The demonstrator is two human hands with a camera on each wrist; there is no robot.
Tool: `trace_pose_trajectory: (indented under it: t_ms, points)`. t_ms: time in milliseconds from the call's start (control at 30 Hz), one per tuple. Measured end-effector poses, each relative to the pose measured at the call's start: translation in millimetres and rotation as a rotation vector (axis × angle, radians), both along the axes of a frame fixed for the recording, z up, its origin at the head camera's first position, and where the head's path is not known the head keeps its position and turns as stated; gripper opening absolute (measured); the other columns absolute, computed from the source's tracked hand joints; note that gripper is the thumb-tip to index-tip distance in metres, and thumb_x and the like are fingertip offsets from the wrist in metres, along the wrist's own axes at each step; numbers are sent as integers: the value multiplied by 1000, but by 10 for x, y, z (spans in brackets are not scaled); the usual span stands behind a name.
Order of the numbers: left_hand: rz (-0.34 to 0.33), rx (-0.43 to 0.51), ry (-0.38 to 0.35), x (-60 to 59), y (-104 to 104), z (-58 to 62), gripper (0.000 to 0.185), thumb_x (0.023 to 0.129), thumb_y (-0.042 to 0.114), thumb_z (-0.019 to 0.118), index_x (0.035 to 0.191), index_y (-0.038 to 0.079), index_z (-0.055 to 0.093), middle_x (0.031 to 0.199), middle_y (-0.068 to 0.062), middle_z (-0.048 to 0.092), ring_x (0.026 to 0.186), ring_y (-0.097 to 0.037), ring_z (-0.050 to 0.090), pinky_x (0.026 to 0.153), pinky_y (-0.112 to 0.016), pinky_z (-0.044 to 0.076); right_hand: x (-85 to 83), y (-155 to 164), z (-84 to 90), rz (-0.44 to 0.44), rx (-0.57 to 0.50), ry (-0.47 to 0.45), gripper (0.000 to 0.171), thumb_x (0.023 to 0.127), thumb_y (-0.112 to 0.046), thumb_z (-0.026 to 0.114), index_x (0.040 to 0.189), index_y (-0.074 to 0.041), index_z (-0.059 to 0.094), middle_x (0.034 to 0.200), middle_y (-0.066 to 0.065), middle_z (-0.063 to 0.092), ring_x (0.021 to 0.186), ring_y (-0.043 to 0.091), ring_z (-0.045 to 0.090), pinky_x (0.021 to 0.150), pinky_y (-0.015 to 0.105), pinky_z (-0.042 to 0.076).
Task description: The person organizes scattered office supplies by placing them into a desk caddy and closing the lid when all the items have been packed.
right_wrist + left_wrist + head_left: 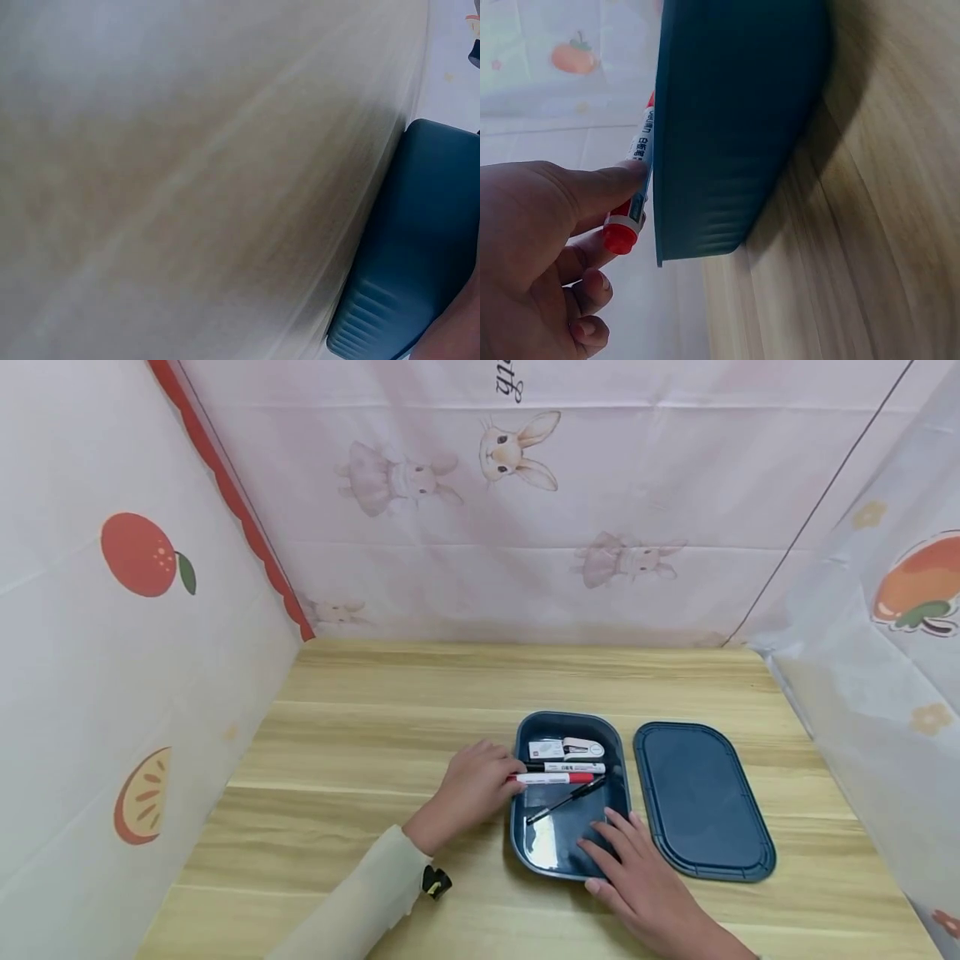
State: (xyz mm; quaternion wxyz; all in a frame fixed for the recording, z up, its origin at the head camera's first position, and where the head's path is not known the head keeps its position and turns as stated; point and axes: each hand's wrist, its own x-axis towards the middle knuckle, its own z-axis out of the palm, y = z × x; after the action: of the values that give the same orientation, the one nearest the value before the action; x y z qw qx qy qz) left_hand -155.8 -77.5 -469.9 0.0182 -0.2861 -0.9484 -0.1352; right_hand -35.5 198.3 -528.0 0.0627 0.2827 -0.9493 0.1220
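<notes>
On the wooden table stands an open dark blue box (570,724), its outer wall filling much of the left wrist view. Over its left rim, my left hand (480,783) pinches a red whiteboard marker (640,142) between thumb and fingers. Inside the box are a black whiteboard marker (577,767), a black pen (564,802) lying aslant, a small white block (546,749) and a white-and-pink oblong item (584,747) whose kind is unclear. My right hand (647,883) rests with spread fingers over the box's near right rim, gripping nothing visible.
To the box's right a matching blue lid (705,802) lies flat on the table (390,693). Printed cloth walls (465,585) enclose the back and both sides. A small black device (436,882) sits at my left wrist.
</notes>
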Motion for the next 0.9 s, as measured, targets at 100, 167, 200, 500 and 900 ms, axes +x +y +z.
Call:
trace_pose_trajectory:
  t_ms: [100, 167, 200, 500, 900]
  points:
    - [6, -10, -2, -31, 44, -7, 24, 98, 42, 64, 111, 26, 76, 108, 9, 69, 89, -11, 49, 76, -26, 40, -2, 0, -7, 4, -10, 15, 42, 103, -47, 51, 137, -25, 63, 147, 3, 52, 147, 28, 33, 125, 32, -11]
    - [10, -15, 1, -48, 71, -14, 25, 98, 42, 64, 112, 26, 76, 110, 8, 70, 90, -12, 50, 77, -27, 40, -5, 2, -15, 5, -14, 19, 41, 103, -46, 51, 137, -25, 62, 147, 3, 52, 148, 28, 32, 125, 33, -10]
    - [12, -18, 1, -54, 86, -17, 25, 98, 43, 64, 112, 26, 76, 110, 8, 71, 90, -12, 50, 77, -27, 40, -6, 2, -18, 4, -14, 19, 41, 103, -46, 51, 137, -25, 62, 148, 3, 52, 148, 27, 31, 125, 33, -10]
    - [-24, -133, 83, -132, 323, -59, 25, 98, 45, 64, 111, 28, 77, 108, 8, 72, 89, -13, 50, 77, -28, 40, -8, 26, -31, -3, -8, -13, 42, 104, -47, 49, 140, -27, 60, 150, 2, 50, 150, 25, 27, 125, 32, -12]
    - [-21, -323, 127, -162, 561, -150, 24, 95, 47, 68, 99, 26, 79, 96, 6, 74, 83, -16, 47, 74, -31, 33, -4, 29, -37, -6, -14, -24, 43, 105, -48, 47, 139, -27, 61, 150, 2, 50, 150, 26, 29, 124, 32, -12]
